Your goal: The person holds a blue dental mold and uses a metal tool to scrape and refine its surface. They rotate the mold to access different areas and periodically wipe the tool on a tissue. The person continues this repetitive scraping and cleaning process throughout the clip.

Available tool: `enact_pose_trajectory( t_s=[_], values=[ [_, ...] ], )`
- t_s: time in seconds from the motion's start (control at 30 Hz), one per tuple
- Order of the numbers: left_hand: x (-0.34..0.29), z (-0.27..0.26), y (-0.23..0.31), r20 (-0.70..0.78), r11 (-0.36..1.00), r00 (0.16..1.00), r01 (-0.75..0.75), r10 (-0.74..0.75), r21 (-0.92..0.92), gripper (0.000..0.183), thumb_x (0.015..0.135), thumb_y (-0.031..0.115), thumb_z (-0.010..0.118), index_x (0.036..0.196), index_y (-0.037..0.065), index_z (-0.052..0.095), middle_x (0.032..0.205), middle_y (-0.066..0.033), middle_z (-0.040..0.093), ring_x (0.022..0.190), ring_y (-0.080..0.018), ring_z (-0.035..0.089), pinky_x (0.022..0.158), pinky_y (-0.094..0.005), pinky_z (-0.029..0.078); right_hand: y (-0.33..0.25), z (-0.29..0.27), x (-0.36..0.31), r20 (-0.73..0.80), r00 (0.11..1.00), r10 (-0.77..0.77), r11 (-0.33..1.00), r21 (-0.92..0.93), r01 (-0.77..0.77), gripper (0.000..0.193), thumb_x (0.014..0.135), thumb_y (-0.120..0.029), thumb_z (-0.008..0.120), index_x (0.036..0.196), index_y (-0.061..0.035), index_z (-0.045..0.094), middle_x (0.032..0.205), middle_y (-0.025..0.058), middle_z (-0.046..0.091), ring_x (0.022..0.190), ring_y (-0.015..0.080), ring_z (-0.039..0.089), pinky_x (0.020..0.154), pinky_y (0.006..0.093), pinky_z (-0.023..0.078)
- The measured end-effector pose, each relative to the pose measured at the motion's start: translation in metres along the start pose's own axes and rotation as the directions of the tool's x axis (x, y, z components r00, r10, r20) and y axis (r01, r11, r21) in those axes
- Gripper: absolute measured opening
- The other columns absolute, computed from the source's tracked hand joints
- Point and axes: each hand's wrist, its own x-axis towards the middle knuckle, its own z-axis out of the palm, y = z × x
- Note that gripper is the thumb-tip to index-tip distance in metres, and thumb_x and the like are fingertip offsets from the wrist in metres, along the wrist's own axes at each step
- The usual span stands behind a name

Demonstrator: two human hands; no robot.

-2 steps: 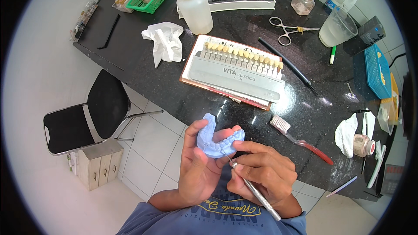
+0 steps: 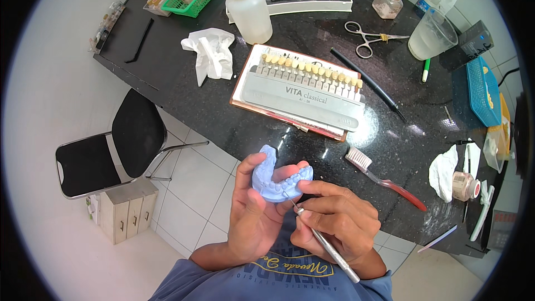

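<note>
A blue dental cast (image 2: 278, 188) of a tooth arch is held up in front of the table edge. My left hand (image 2: 249, 212) grips it from the left and below, fingers wrapped about its sides. In my right hand (image 2: 337, 217) is a metal dental carver (image 2: 334, 255), pinched near its front end like a pen. Its thin tip meets the front of the cast, just below the row of teeth. My right fingertips rest against the cast's right end.
Beyond the cast lies a tooth shade guide (image 2: 301, 97) on a clipboard. A red-handled toothbrush (image 2: 384, 175) is to the right. Farther off are a white squeeze bottle (image 2: 248, 14), crumpled tissue (image 2: 209, 53), scissor-handled forceps (image 2: 368, 39) and a plastic cup (image 2: 432, 36). A black chair (image 2: 136, 128) stands left.
</note>
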Motion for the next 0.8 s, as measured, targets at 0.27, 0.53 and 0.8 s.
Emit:
enact_pose_trajectory(
  t_s=[0.27,0.53,0.8],
  values=[
    [0.001,0.004,0.01,-0.047,0.994,0.995,0.095,-0.093,0.044,0.067,0.098,0.049,0.059,0.147,0.012,0.032,0.134,-0.0185,0.061,0.133,-0.0362,0.053,0.108,-0.0483,0.05,-0.005,-0.015,0.012,0.115,0.993,-0.032,0.995,-0.087,0.042,0.026,0.067,-0.004,0.088,0.083,-0.0039,0.066,0.075,0.0108,0.07,0.086,0.032,0.076,0.066,0.0338,0.062],
    [0.004,0.0,0.017,0.001,0.989,0.99,0.14,-0.14,0.049,0.065,0.101,0.048,0.054,0.148,0.01,0.032,0.129,-0.018,0.063,0.132,-0.037,0.055,0.108,-0.0502,0.049,-0.002,-0.017,0.013,0.143,0.99,-0.02,0.998,-0.058,0.028,0.027,0.067,-0.005,0.089,0.083,-0.0052,0.067,0.076,0.0095,0.071,0.087,0.0312,0.076,0.066,0.0328,0.062],
    [0.006,-0.004,0.022,0.041,0.982,0.983,0.178,-0.181,0.058,0.06,0.104,0.045,0.051,0.148,0.008,0.032,0.13,-0.0193,0.063,0.13,-0.0361,0.057,0.108,-0.0507,0.049,-0.002,-0.019,0.014,0.136,0.99,-0.029,0.997,-0.067,0.038,0.026,0.067,-0.002,0.087,0.082,-0.0058,0.066,0.078,0.0104,0.072,0.084,0.0286,0.077,0.062,0.0312,0.062]
  ],
)
